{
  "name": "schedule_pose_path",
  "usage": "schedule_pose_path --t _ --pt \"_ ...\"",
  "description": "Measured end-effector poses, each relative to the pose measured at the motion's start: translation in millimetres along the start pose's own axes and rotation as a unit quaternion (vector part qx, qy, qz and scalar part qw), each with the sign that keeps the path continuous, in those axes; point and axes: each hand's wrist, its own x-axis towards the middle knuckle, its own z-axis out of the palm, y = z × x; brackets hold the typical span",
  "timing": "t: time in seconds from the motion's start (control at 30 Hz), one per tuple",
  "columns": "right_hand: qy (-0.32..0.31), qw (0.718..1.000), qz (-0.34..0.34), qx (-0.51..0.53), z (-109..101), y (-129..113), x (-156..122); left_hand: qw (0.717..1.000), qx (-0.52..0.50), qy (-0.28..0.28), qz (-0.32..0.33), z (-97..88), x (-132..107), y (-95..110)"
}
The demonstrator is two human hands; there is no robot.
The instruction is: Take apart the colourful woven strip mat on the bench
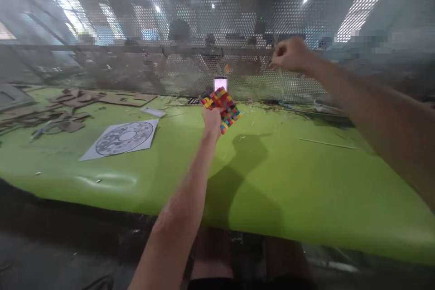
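Observation:
My left hand (212, 120) is closed on the near-left edge of a small multicoloured checkered square (228, 108), held tilted above the middle of the table. Red, yellow, blue and dark blocks cover its face; whether it is woven or pieced together I cannot tell. Up and to the right, my right hand (288, 55) is raised well apart from the square. Its fingers are pinched together, and whatever they may hold is too thin or blurred to make out. A lit phone-like screen (220, 84) stands just behind the square.
The table has a green cover (322, 190). Left lie a sheet with a printed ring pattern (127, 135) and brown cardboard scraps (74, 98). A thin stick (328, 143) rests at right. Behind the table rises a perforated metal screen (244, 59).

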Motion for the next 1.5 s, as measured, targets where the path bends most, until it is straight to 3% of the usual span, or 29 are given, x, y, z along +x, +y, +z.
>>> schedule_pose_path --t 0.07,0.17,0.3,0.4,0.53,0.67,0.73,0.9,1.1,1.33,1.5 --pt "0.037 0.999 0.003 0.037 -9.9 13.1 -33.7 0.999 0.014 -0.050 -0.013 4.8 -6.0 -10.6" --pt "0.030 0.995 0.042 0.086 -1.8 31.3 -92.3 0.994 0.038 -0.099 -0.015 9.7 -11.6 -24.4" --pt "-0.052 0.987 0.038 0.148 35.7 49.8 -158.9 0.985 0.055 -0.164 -0.018 12.6 -11.6 -37.2" --pt "-0.057 0.984 0.033 0.167 70.4 64.5 -183.2 0.979 0.113 -0.166 -0.024 12.3 -11.1 -39.6" --pt "-0.052 0.984 -0.003 0.169 96.3 87.2 -190.3 0.973 0.137 -0.185 -0.035 9.2 -14.7 -34.6" --pt "-0.007 0.988 0.016 0.151 94.3 98.1 -194.5 0.967 0.156 -0.199 -0.026 9.5 -19.3 -30.8" --pt "0.000 0.989 0.015 0.149 90.8 96.1 -196.7 0.964 0.175 -0.199 -0.021 11.6 -22.4 -32.5" --pt "-0.050 0.989 -0.026 0.138 88.9 88.7 -199.1 0.955 0.166 -0.242 -0.043 16.6 -30.9 -44.2" --pt "-0.023 0.992 -0.016 0.119 88.8 85.8 -199.5 0.949 0.187 -0.248 -0.043 13.4 -28.3 -50.9" --pt "-0.117 0.969 -0.051 0.210 83.4 61.0 -202.8 0.938 0.193 -0.283 -0.053 11.1 -33.7 -43.6" --pt "-0.061 0.987 -0.022 0.146 84.0 70.4 -201.1 0.937 0.175 -0.299 -0.053 9.3 -31.5 -42.0"
